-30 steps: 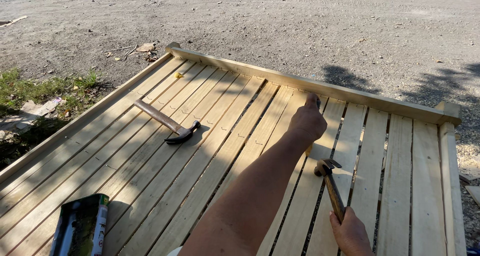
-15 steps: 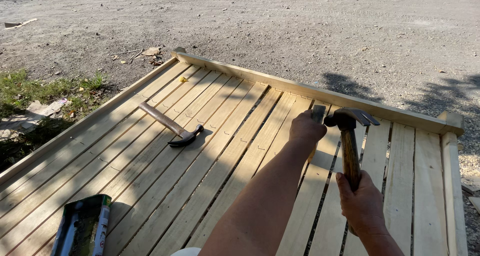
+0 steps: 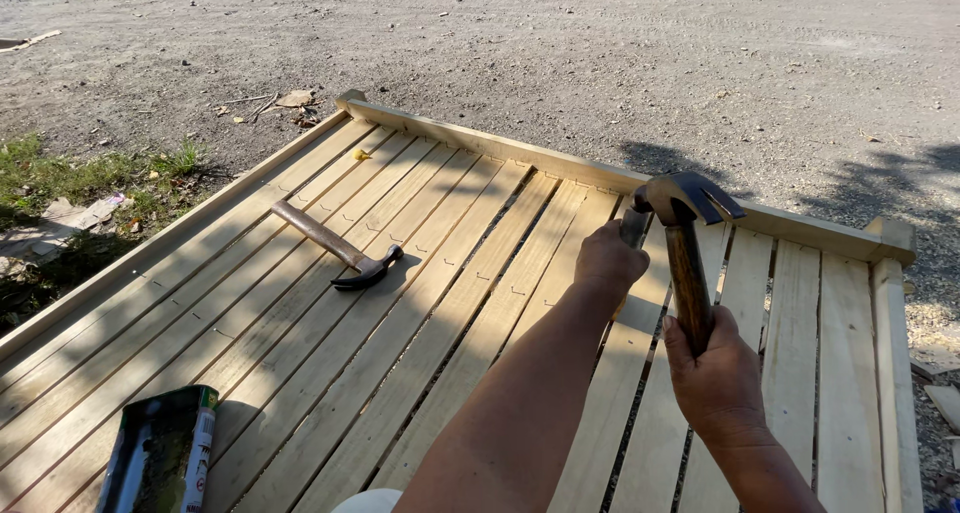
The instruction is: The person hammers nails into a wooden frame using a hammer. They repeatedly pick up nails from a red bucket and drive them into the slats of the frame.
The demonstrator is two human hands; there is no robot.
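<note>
My right hand [image 3: 716,378] grips the brown wooden handle of a claw hammer [image 3: 684,235], whose dark head is raised just beside my left hand. My left hand [image 3: 607,259] rests fist-like on a pale slat of the wooden slatted panel [image 3: 420,303], near its far rail; its fingers are pinched together, and whatever they hold is too small to see. A second claw hammer [image 3: 334,245] with a wooden handle lies loose on the slats to the left, well away from both hands.
A torn open box [image 3: 160,453] lies on the slats at the lower left. Gravel ground surrounds the panel, with grass and debris at the left. Loose wood scraps [image 3: 942,398] lie off the right edge. Gaps run between the right-hand slats.
My right hand has lifted the hammer from low over the slats up to head height beside my left hand. My left hand has stayed near the far rail.
</note>
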